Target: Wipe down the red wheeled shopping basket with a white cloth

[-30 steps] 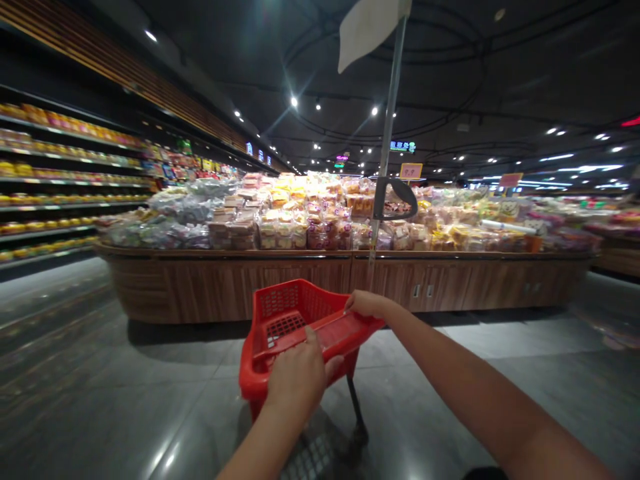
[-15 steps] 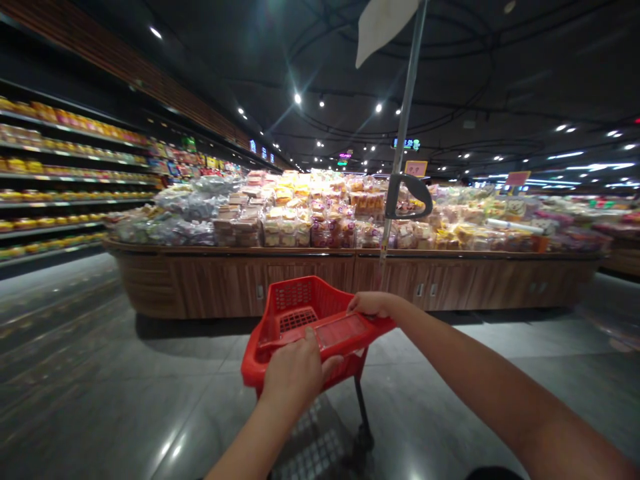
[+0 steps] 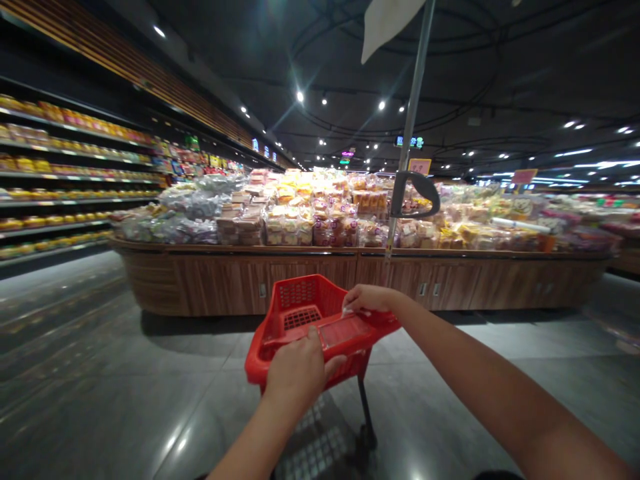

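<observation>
A red plastic shopping cart [image 3: 256, 367] stands in front of me. Its basket holds nothing I can see, and a dark grid shows at the bottom. My left hand [image 3: 297, 363] is wrapped over the left part of the handle, the thumb stretched along the near side. At the handle's right part, my right hand [image 3: 371, 298] lies over the bar with its fingers curled. A small whitish bit shows at the right fingertips, too small to name. A clear-covered panel [image 3: 344, 331] sits on the handle between both hands.
A wooden display island [image 3: 220, 283] piled with packaged bread [image 3: 289, 223] stretches across, beyond the cart. A metal pole [image 3: 414, 93] with a grey loop-shaped grip [image 3: 399, 195] rises before it. Stocked shelves [image 3: 75, 180] line the left side. Grey glossy floor [image 3: 200, 393] surrounds the cart.
The whole view has shifted slightly, so the cart and island appear a little further right. My right hand has lifted a little, and the whitish bit now shows at its fingertips.
</observation>
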